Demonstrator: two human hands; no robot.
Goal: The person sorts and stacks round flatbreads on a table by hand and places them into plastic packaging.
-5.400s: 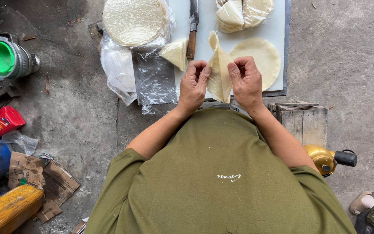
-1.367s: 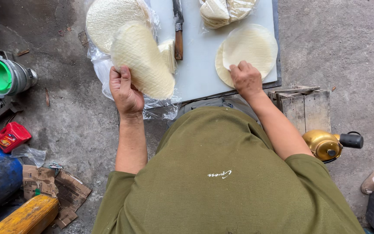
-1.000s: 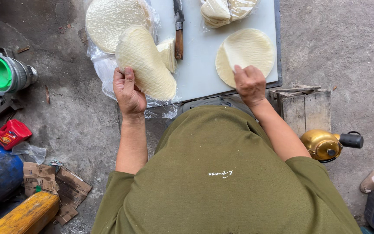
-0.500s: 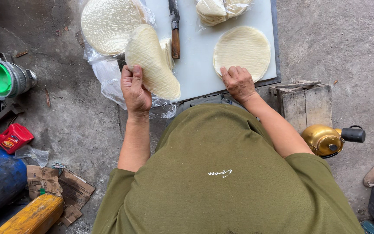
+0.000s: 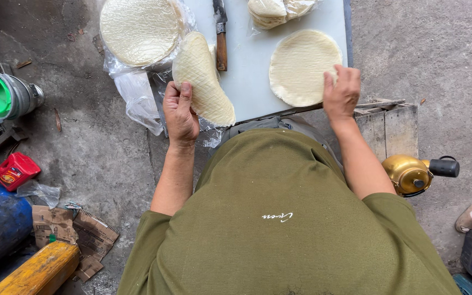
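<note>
Left hand (image 5: 180,112) fingers grasp a lifted wrapper sheet (image 5: 203,79); my right hand (image 5: 341,94), fingers released, flattens the round wrapper (image 5: 301,65) on the worktop (image 5: 247,65).

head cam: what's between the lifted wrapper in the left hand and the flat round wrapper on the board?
Bare white board; wooden-handled knife farther up, head view.

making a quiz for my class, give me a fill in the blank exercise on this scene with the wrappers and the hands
1. The left hand holds a folded wrapper whose surface shows a ____ pattern.
2. The right hand rests on the edge of a flat round wrapper lying on the ____ board.
3. Between the two wrappers lies a knife with a ____ handle.
4. The stack of wrappers at upper left sits on clear ____.

Missing words: crosshatch; white; wooden; plastic
</note>
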